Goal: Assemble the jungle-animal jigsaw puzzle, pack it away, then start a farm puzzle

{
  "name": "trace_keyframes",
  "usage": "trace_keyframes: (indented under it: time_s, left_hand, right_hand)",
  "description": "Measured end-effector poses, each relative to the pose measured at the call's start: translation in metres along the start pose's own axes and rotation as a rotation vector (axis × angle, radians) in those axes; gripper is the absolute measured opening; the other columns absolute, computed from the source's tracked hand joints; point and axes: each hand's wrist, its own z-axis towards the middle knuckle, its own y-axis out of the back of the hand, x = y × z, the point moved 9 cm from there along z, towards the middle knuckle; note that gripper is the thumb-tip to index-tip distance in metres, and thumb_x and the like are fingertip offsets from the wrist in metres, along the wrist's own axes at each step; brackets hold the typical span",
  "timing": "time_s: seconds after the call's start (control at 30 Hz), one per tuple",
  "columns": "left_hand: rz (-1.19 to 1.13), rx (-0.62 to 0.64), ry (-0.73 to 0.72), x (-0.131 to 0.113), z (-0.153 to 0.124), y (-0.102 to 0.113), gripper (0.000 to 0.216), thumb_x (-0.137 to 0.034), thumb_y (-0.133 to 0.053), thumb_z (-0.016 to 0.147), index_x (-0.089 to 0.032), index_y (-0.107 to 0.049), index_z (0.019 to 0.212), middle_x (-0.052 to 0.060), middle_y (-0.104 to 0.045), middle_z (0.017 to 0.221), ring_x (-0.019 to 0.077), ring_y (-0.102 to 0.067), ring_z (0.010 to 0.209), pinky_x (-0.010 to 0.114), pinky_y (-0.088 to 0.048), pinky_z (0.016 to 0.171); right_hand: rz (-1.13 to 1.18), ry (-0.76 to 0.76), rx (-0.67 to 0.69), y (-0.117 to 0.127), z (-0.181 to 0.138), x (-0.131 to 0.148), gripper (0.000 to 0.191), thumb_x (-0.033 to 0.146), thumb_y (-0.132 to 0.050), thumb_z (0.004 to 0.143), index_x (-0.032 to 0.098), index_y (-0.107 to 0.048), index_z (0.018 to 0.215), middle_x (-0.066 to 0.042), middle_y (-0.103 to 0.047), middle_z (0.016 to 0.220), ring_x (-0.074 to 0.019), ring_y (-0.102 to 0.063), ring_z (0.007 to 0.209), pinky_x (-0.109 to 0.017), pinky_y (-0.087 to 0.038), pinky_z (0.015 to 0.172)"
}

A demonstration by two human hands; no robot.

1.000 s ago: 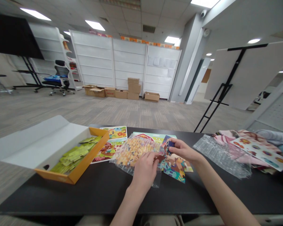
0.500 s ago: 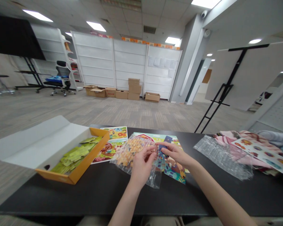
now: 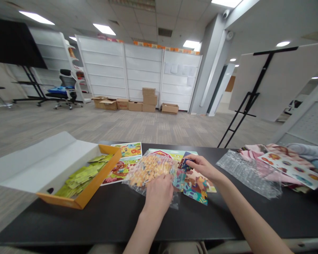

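A clear plastic bag [image 3: 145, 173] full of jigsaw pieces, mostly yellow-orange on show, lies on the black table. My left hand [image 3: 159, 188] is at the bag's right side with its fingers curled down; the fingertips and anything in them are hidden. My right hand [image 3: 202, 166] pinches a few joined dark blue and brown puzzle pieces [image 3: 184, 163]. Below these lies a partly assembled puzzle section [image 3: 197, 187] with brown, teal and orange printing. Under the bag and pieces, a picture sheet [image 3: 175, 152] with a red barn is partly covered.
An open yellow box [image 3: 95, 188] with green pieces inside stands at the left, its white lid folded back. Two picture cards [image 3: 128, 149] lie beside it. To the right are an empty clear bag [image 3: 250, 174], folded cloths [image 3: 254, 155] and a printed sheet [image 3: 294, 169].
My left hand has moved away from my right and down onto the bag, its fingers now curled. My right hand has lifted slightly with the puzzle pieces in it.
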Motion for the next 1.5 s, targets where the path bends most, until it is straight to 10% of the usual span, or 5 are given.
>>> trace_keyframes:
  time_s: [0.3, 0.47, 1.17, 1.3, 1.5]
  left_hand:
    - [-0.51, -0.415, 0.091, 0.045, 0.004, 0.043, 0.019, -0.03, -0.058, 0.092, -0.019, -0.07, 0.099, 0.003, -0.075, 0.085, 0.0154, -0.068, 0.064, 0.027, -0.053, 0.064]
    - [-0.464, -0.442, -0.008, 0.032, 0.001, 0.045, 0.018, -0.027, -0.056, 0.092, -0.019, -0.071, 0.099, 0.005, -0.075, 0.088, 0.0165, -0.069, 0.07, 0.027, -0.055, 0.065]
    - [-0.416, -0.371, -0.031, 0.015, 0.003, 0.038, 0.02, -0.023, -0.051, 0.094, -0.021, -0.07, 0.102, 0.005, -0.072, 0.093, 0.0174, -0.068, 0.078, 0.03, -0.055, 0.074]
    - [-0.407, -0.351, -0.03, 0.017, 0.003, 0.037, 0.02, -0.022, -0.051, 0.094, -0.02, -0.069, 0.101, 0.005, -0.07, 0.092, 0.0162, -0.067, 0.074, 0.029, -0.052, 0.072]
    - [-0.292, -0.224, -0.028, 0.012, 0.003, 0.028, 0.019, -0.018, -0.053, 0.093, -0.021, -0.069, 0.101, 0.004, -0.073, 0.099, 0.0167, -0.068, 0.08, 0.027, -0.05, 0.073]
  right_hand:
    - [-0.482, 0.495, -0.062, -0.043, -0.015, 0.047, 0.012, 0.033, -0.07, 0.093, 0.024, -0.075, 0.099, -0.007, -0.067, 0.1, -0.021, -0.061, 0.096, -0.036, -0.05, 0.087]
    - [-0.721, 0.657, -0.232, -0.063, -0.023, 0.052, 0.013, 0.023, -0.064, 0.095, 0.024, -0.077, 0.096, -0.002, -0.056, 0.078, -0.0159, -0.054, 0.073, -0.027, -0.044, 0.065]
    - [-0.878, 0.351, -0.032, -0.089, 0.004, 0.013, 0.021, 0.017, -0.052, 0.096, 0.02, -0.064, 0.113, -0.011, -0.073, 0.109, -0.0217, -0.069, 0.088, -0.027, -0.047, 0.069]
    - [-0.749, 0.389, -0.017, -0.06, -0.001, 0.024, 0.032, 0.018, -0.05, 0.095, 0.024, -0.065, 0.122, -0.007, -0.075, 0.109, -0.0206, -0.07, 0.091, -0.03, -0.049, 0.08]
    - [-0.862, -0.025, -0.46, 0.043, 0.01, -0.029, 0.029, 0.035, -0.05, 0.097, 0.019, -0.071, 0.109, -0.01, -0.074, 0.103, -0.0237, -0.068, 0.087, -0.034, -0.049, 0.078]
